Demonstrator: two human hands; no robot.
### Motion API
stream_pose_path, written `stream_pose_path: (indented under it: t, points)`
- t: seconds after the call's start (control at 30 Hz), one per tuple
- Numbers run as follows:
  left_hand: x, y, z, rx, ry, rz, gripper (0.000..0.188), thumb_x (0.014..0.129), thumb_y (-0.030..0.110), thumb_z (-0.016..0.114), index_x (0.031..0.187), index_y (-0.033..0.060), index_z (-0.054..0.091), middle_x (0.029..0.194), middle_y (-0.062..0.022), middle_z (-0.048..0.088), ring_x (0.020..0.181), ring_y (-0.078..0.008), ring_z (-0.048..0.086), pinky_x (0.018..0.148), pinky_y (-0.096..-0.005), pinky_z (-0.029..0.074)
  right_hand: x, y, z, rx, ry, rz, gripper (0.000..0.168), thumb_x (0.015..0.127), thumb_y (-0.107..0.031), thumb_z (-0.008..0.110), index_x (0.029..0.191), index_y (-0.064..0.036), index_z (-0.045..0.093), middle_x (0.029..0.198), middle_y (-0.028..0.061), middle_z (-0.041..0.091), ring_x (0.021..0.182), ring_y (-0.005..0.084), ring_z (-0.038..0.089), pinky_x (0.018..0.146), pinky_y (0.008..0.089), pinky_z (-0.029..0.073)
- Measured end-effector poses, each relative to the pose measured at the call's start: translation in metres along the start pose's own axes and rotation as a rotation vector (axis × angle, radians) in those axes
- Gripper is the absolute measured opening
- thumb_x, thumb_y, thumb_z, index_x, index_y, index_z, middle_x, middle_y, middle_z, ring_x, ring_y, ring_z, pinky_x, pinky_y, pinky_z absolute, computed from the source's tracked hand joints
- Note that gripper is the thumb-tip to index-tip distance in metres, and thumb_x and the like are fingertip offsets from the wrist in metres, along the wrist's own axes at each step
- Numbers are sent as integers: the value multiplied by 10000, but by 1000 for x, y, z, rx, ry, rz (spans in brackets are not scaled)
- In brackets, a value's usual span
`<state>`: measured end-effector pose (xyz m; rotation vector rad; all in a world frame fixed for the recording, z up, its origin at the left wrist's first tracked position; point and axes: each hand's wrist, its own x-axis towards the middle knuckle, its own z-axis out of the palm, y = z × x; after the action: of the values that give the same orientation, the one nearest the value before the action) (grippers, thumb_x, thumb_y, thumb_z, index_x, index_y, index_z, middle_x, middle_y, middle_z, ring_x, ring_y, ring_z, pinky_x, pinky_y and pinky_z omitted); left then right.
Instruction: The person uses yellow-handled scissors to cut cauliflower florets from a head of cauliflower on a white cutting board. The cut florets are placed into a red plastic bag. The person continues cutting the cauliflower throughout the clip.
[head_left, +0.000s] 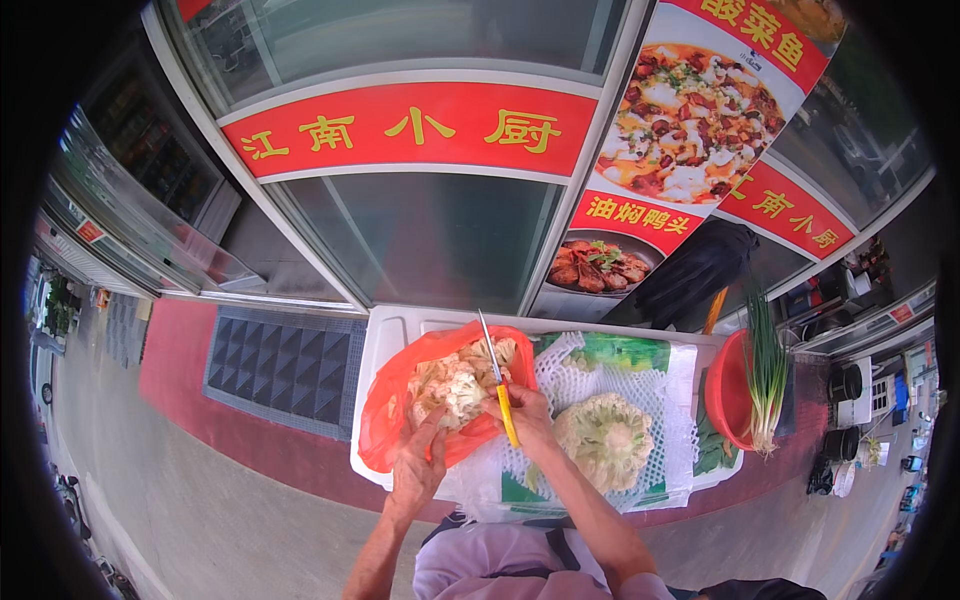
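My left hand is at the front edge of a red plastic bag, its fingers touching cauliflower florets. My right hand holds a knife with a yellow handle, its blade pointing away over the bag's right side; the fingertips are close to a floret. Whether the left fingers grip a floret cannot be told. Just right of the right hand, a large cauliflower head lies stem up on white foam netting and a plastic sheet.
The white table stands against a glass storefront. At its right end are a red basin, spring onions and dark green leaves. A dark folded umbrella is behind. A grey mat lies on the ground at left.
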<state>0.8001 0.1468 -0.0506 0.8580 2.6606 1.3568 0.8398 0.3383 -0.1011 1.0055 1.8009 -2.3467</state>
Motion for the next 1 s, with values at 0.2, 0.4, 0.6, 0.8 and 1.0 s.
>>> stream_pose_path:
  t: [0.2, 0.4, 0.6, 0.8, 1.0]
  points:
    - [32, 8, 9, 94, -53, 75, 521, 821, 7, 650, 1317, -13, 492, 1358, -332, 405, 1168, -502, 501, 935, -477, 480, 10, 4, 5, -37, 12, -44, 235, 788, -174, 799, 941, -28, 696, 727, -23, 626, 638, 56, 510, 552, 239, 418]
    - [17, 44, 14, 272, -71, 282, 479, 799, -37, 641, 1266, -5, 537, 1281, -262, 468, 1151, -425, 503, 933, -449, 461, -43, -9, -23, -183, 85, -339, 233, 824, -186, 740, 915, -7, 622, 705, 14, 552, 676, 95, 502, 591, 271, 421]
    - [-52, 114, 70, -511, -1222, 168, 155, 813, 41, 683, 964, 10, 689, 895, -141, 659, 820, -292, 649, 735, -361, 514, -185, 3, -114, -262, 262, -159, 322, 824, -281, 787, 860, -35, 583, 693, 26, 484, 646, 95, 432, 577, 281, 409]
    - [-98, 175, 154, -184, -2114, 634, 307, 840, 271, 688, 952, -10, 636, 943, -178, 666, 848, -319, 647, 765, -402, 499, -313, 55, -151, -88, 543, 264, 241, 871, -226, 735, 833, -31, 600, 649, -26, 544, 598, 52, 469, 532, 253, 385]
    - [-112, 191, 148, -185, -2042, 853, 542, 808, 282, 685, 1217, 17, 448, 989, -223, 638, 948, -395, 614, 835, -486, 454, -345, 73, -149, 41, 727, 262, 213, 894, -205, 694, 808, -41, 588, 631, -30, 546, 544, 44, 484, 490, 226, 366]
